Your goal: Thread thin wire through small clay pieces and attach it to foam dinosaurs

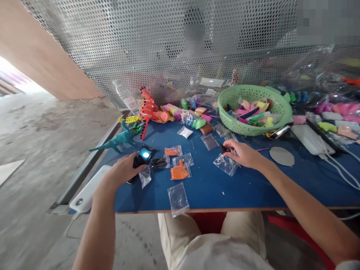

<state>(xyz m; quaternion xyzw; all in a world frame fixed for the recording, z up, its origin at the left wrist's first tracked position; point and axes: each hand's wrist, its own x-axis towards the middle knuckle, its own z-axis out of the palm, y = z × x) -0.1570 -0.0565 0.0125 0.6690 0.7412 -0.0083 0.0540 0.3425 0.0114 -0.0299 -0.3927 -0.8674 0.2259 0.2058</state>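
Note:
My left hand [126, 167] lies across a dark phone [146, 153] at the table's left, its fingers closed over the phone's middle. A bright blue-white spot shows on the phone's screen. A small clear plastic bag [145, 177] touches the thumb side of this hand. Between the fingertips of my right hand [239, 152] is a small black lump of clay [223, 149]. Under that hand lie an opened clear bag [225, 164] and some thin clear sticks. Orange clay [179, 171] rests on a clear bag in the middle, near a bag with black pieces [159, 162].
A green basket [254, 129] of colored clay packs stands at the back. A teal dinosaur [119, 140] and a red-orange dinosaur [148, 108] are at the back left. White power banks [89, 189] with cables lie at both sides. An empty bag [178, 199] overhangs the front edge.

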